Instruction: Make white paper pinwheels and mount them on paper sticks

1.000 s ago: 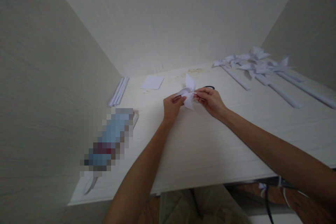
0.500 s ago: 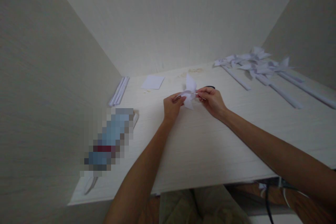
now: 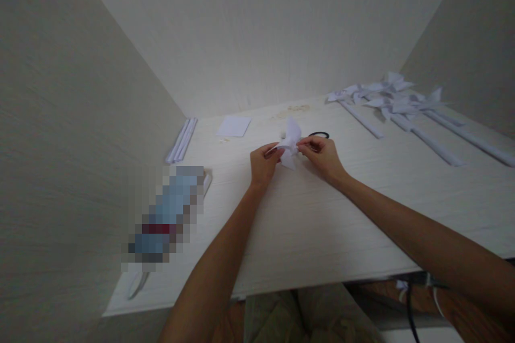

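Note:
A white paper pinwheel (image 3: 294,128) with folded, pointed blades is held over the middle of the table. My left hand (image 3: 263,165) is closed on its left side, thumb and fingers pinching a blade. From the right, my right hand (image 3: 324,159) pinches at the pinwheel's centre with thumb and forefinger. Whether a small piece lies between those right fingertips is too small to tell. Just behind my right hand lies a black ring-shaped thing (image 3: 319,134), partly covered by the hand.
Finished-looking pinwheels (image 3: 396,99) on rolled paper sticks (image 3: 436,146) lie at the right. A square paper sheet (image 3: 234,126) and several paper rolls (image 3: 182,140) are at the back left. A pixelated blue object (image 3: 171,211) lies at the left edge of the white table (image 3: 306,236).
My right hand has moved slightly left, its fingertips now against the pinwheel's centre. More of the black ring shows behind it. My left hand stays nearly still.

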A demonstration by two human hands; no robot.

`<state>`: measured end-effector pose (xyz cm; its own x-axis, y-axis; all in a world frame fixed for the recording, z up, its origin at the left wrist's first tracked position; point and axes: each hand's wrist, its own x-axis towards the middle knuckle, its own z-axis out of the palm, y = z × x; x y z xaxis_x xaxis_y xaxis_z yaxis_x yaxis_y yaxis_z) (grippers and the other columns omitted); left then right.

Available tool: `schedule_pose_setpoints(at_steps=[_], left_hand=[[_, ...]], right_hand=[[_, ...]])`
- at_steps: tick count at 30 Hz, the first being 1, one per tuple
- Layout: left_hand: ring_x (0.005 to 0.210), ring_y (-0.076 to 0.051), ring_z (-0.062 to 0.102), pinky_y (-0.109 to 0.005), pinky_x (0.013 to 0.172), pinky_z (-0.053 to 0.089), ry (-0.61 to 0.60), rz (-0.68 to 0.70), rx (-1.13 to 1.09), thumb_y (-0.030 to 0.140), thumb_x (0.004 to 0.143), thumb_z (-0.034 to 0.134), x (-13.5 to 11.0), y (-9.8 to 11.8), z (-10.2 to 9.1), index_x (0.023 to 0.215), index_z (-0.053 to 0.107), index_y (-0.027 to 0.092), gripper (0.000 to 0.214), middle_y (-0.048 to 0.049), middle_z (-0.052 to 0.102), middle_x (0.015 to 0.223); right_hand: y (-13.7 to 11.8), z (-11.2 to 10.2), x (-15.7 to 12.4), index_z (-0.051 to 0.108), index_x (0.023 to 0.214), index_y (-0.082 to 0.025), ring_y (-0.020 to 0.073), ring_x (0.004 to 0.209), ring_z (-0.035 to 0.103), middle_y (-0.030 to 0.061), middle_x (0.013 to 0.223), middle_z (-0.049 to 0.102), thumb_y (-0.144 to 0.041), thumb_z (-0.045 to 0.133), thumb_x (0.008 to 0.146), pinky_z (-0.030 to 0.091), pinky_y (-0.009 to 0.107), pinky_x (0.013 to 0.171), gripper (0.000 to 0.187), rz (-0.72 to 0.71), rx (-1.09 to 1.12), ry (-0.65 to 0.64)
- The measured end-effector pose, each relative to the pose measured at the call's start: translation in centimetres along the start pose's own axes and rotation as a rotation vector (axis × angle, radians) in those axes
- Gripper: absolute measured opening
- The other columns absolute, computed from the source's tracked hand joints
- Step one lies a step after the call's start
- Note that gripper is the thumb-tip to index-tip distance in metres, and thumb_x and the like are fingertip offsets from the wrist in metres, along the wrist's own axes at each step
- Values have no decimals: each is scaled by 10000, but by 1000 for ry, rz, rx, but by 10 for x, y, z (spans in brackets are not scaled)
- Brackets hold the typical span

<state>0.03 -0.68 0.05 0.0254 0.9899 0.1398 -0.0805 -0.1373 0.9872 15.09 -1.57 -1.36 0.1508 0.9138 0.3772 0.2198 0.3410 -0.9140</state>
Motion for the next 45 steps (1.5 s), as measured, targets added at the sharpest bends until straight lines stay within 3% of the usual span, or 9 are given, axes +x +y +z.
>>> schedule_pose_setpoints(at_steps=[9, 22, 31, 38, 45], left_hand=[[633, -117, 604, -226, 568, 496, -16, 23, 57, 195, 597, 648, 0, 0, 0, 774, 691, 136, 192, -26, 679, 737], [640, -119, 590, -213, 562, 470, -27, 58, 112, 165, 585, 631, 1, 1, 0, 749, 685, 138, 176, -33, 674, 738], [610, -115, 576, -219, 557, 463, 10, 22, 79, 180, 582, 632, 1, 0, -1, 750, 684, 128, 183, -30, 662, 696], [611, -114, 574, -223, 570, 463, 14, 20, 72, 173, 571, 629, 2, 0, -1, 744, 687, 126, 188, -28, 662, 687], [618, -113, 578, -224, 565, 456, 35, 17, 72, 180, 596, 601, 3, -2, -1, 816, 694, 140, 242, -33, 678, 748]], right_hand=[[-1, 0, -1, 641, 703, -170, 120, 556, 492, 14, 608, 580, -257, 559, 682, 386, 265, 563, 121, -33, -144, 6], [-2, 2, -1, 653, 703, -164, 138, 594, 555, 34, 653, 633, -266, 595, 663, 424, 277, 584, 125, -12, -66, -8], [-5, 4, -3, 622, 637, -161, 128, 507, 577, 21, 562, 622, -300, 684, 584, 477, 268, 522, 160, 112, 98, 8], [-5, 2, -3, 651, 582, -164, 129, 507, 561, 28, 562, 635, -273, 673, 601, 443, 260, 501, 114, 46, -57, 9], [-8, 6, -4, 672, 605, -169, 154, 557, 611, 37, 604, 663, -271, 717, 527, 510, 315, 586, 136, 130, 165, -7]])
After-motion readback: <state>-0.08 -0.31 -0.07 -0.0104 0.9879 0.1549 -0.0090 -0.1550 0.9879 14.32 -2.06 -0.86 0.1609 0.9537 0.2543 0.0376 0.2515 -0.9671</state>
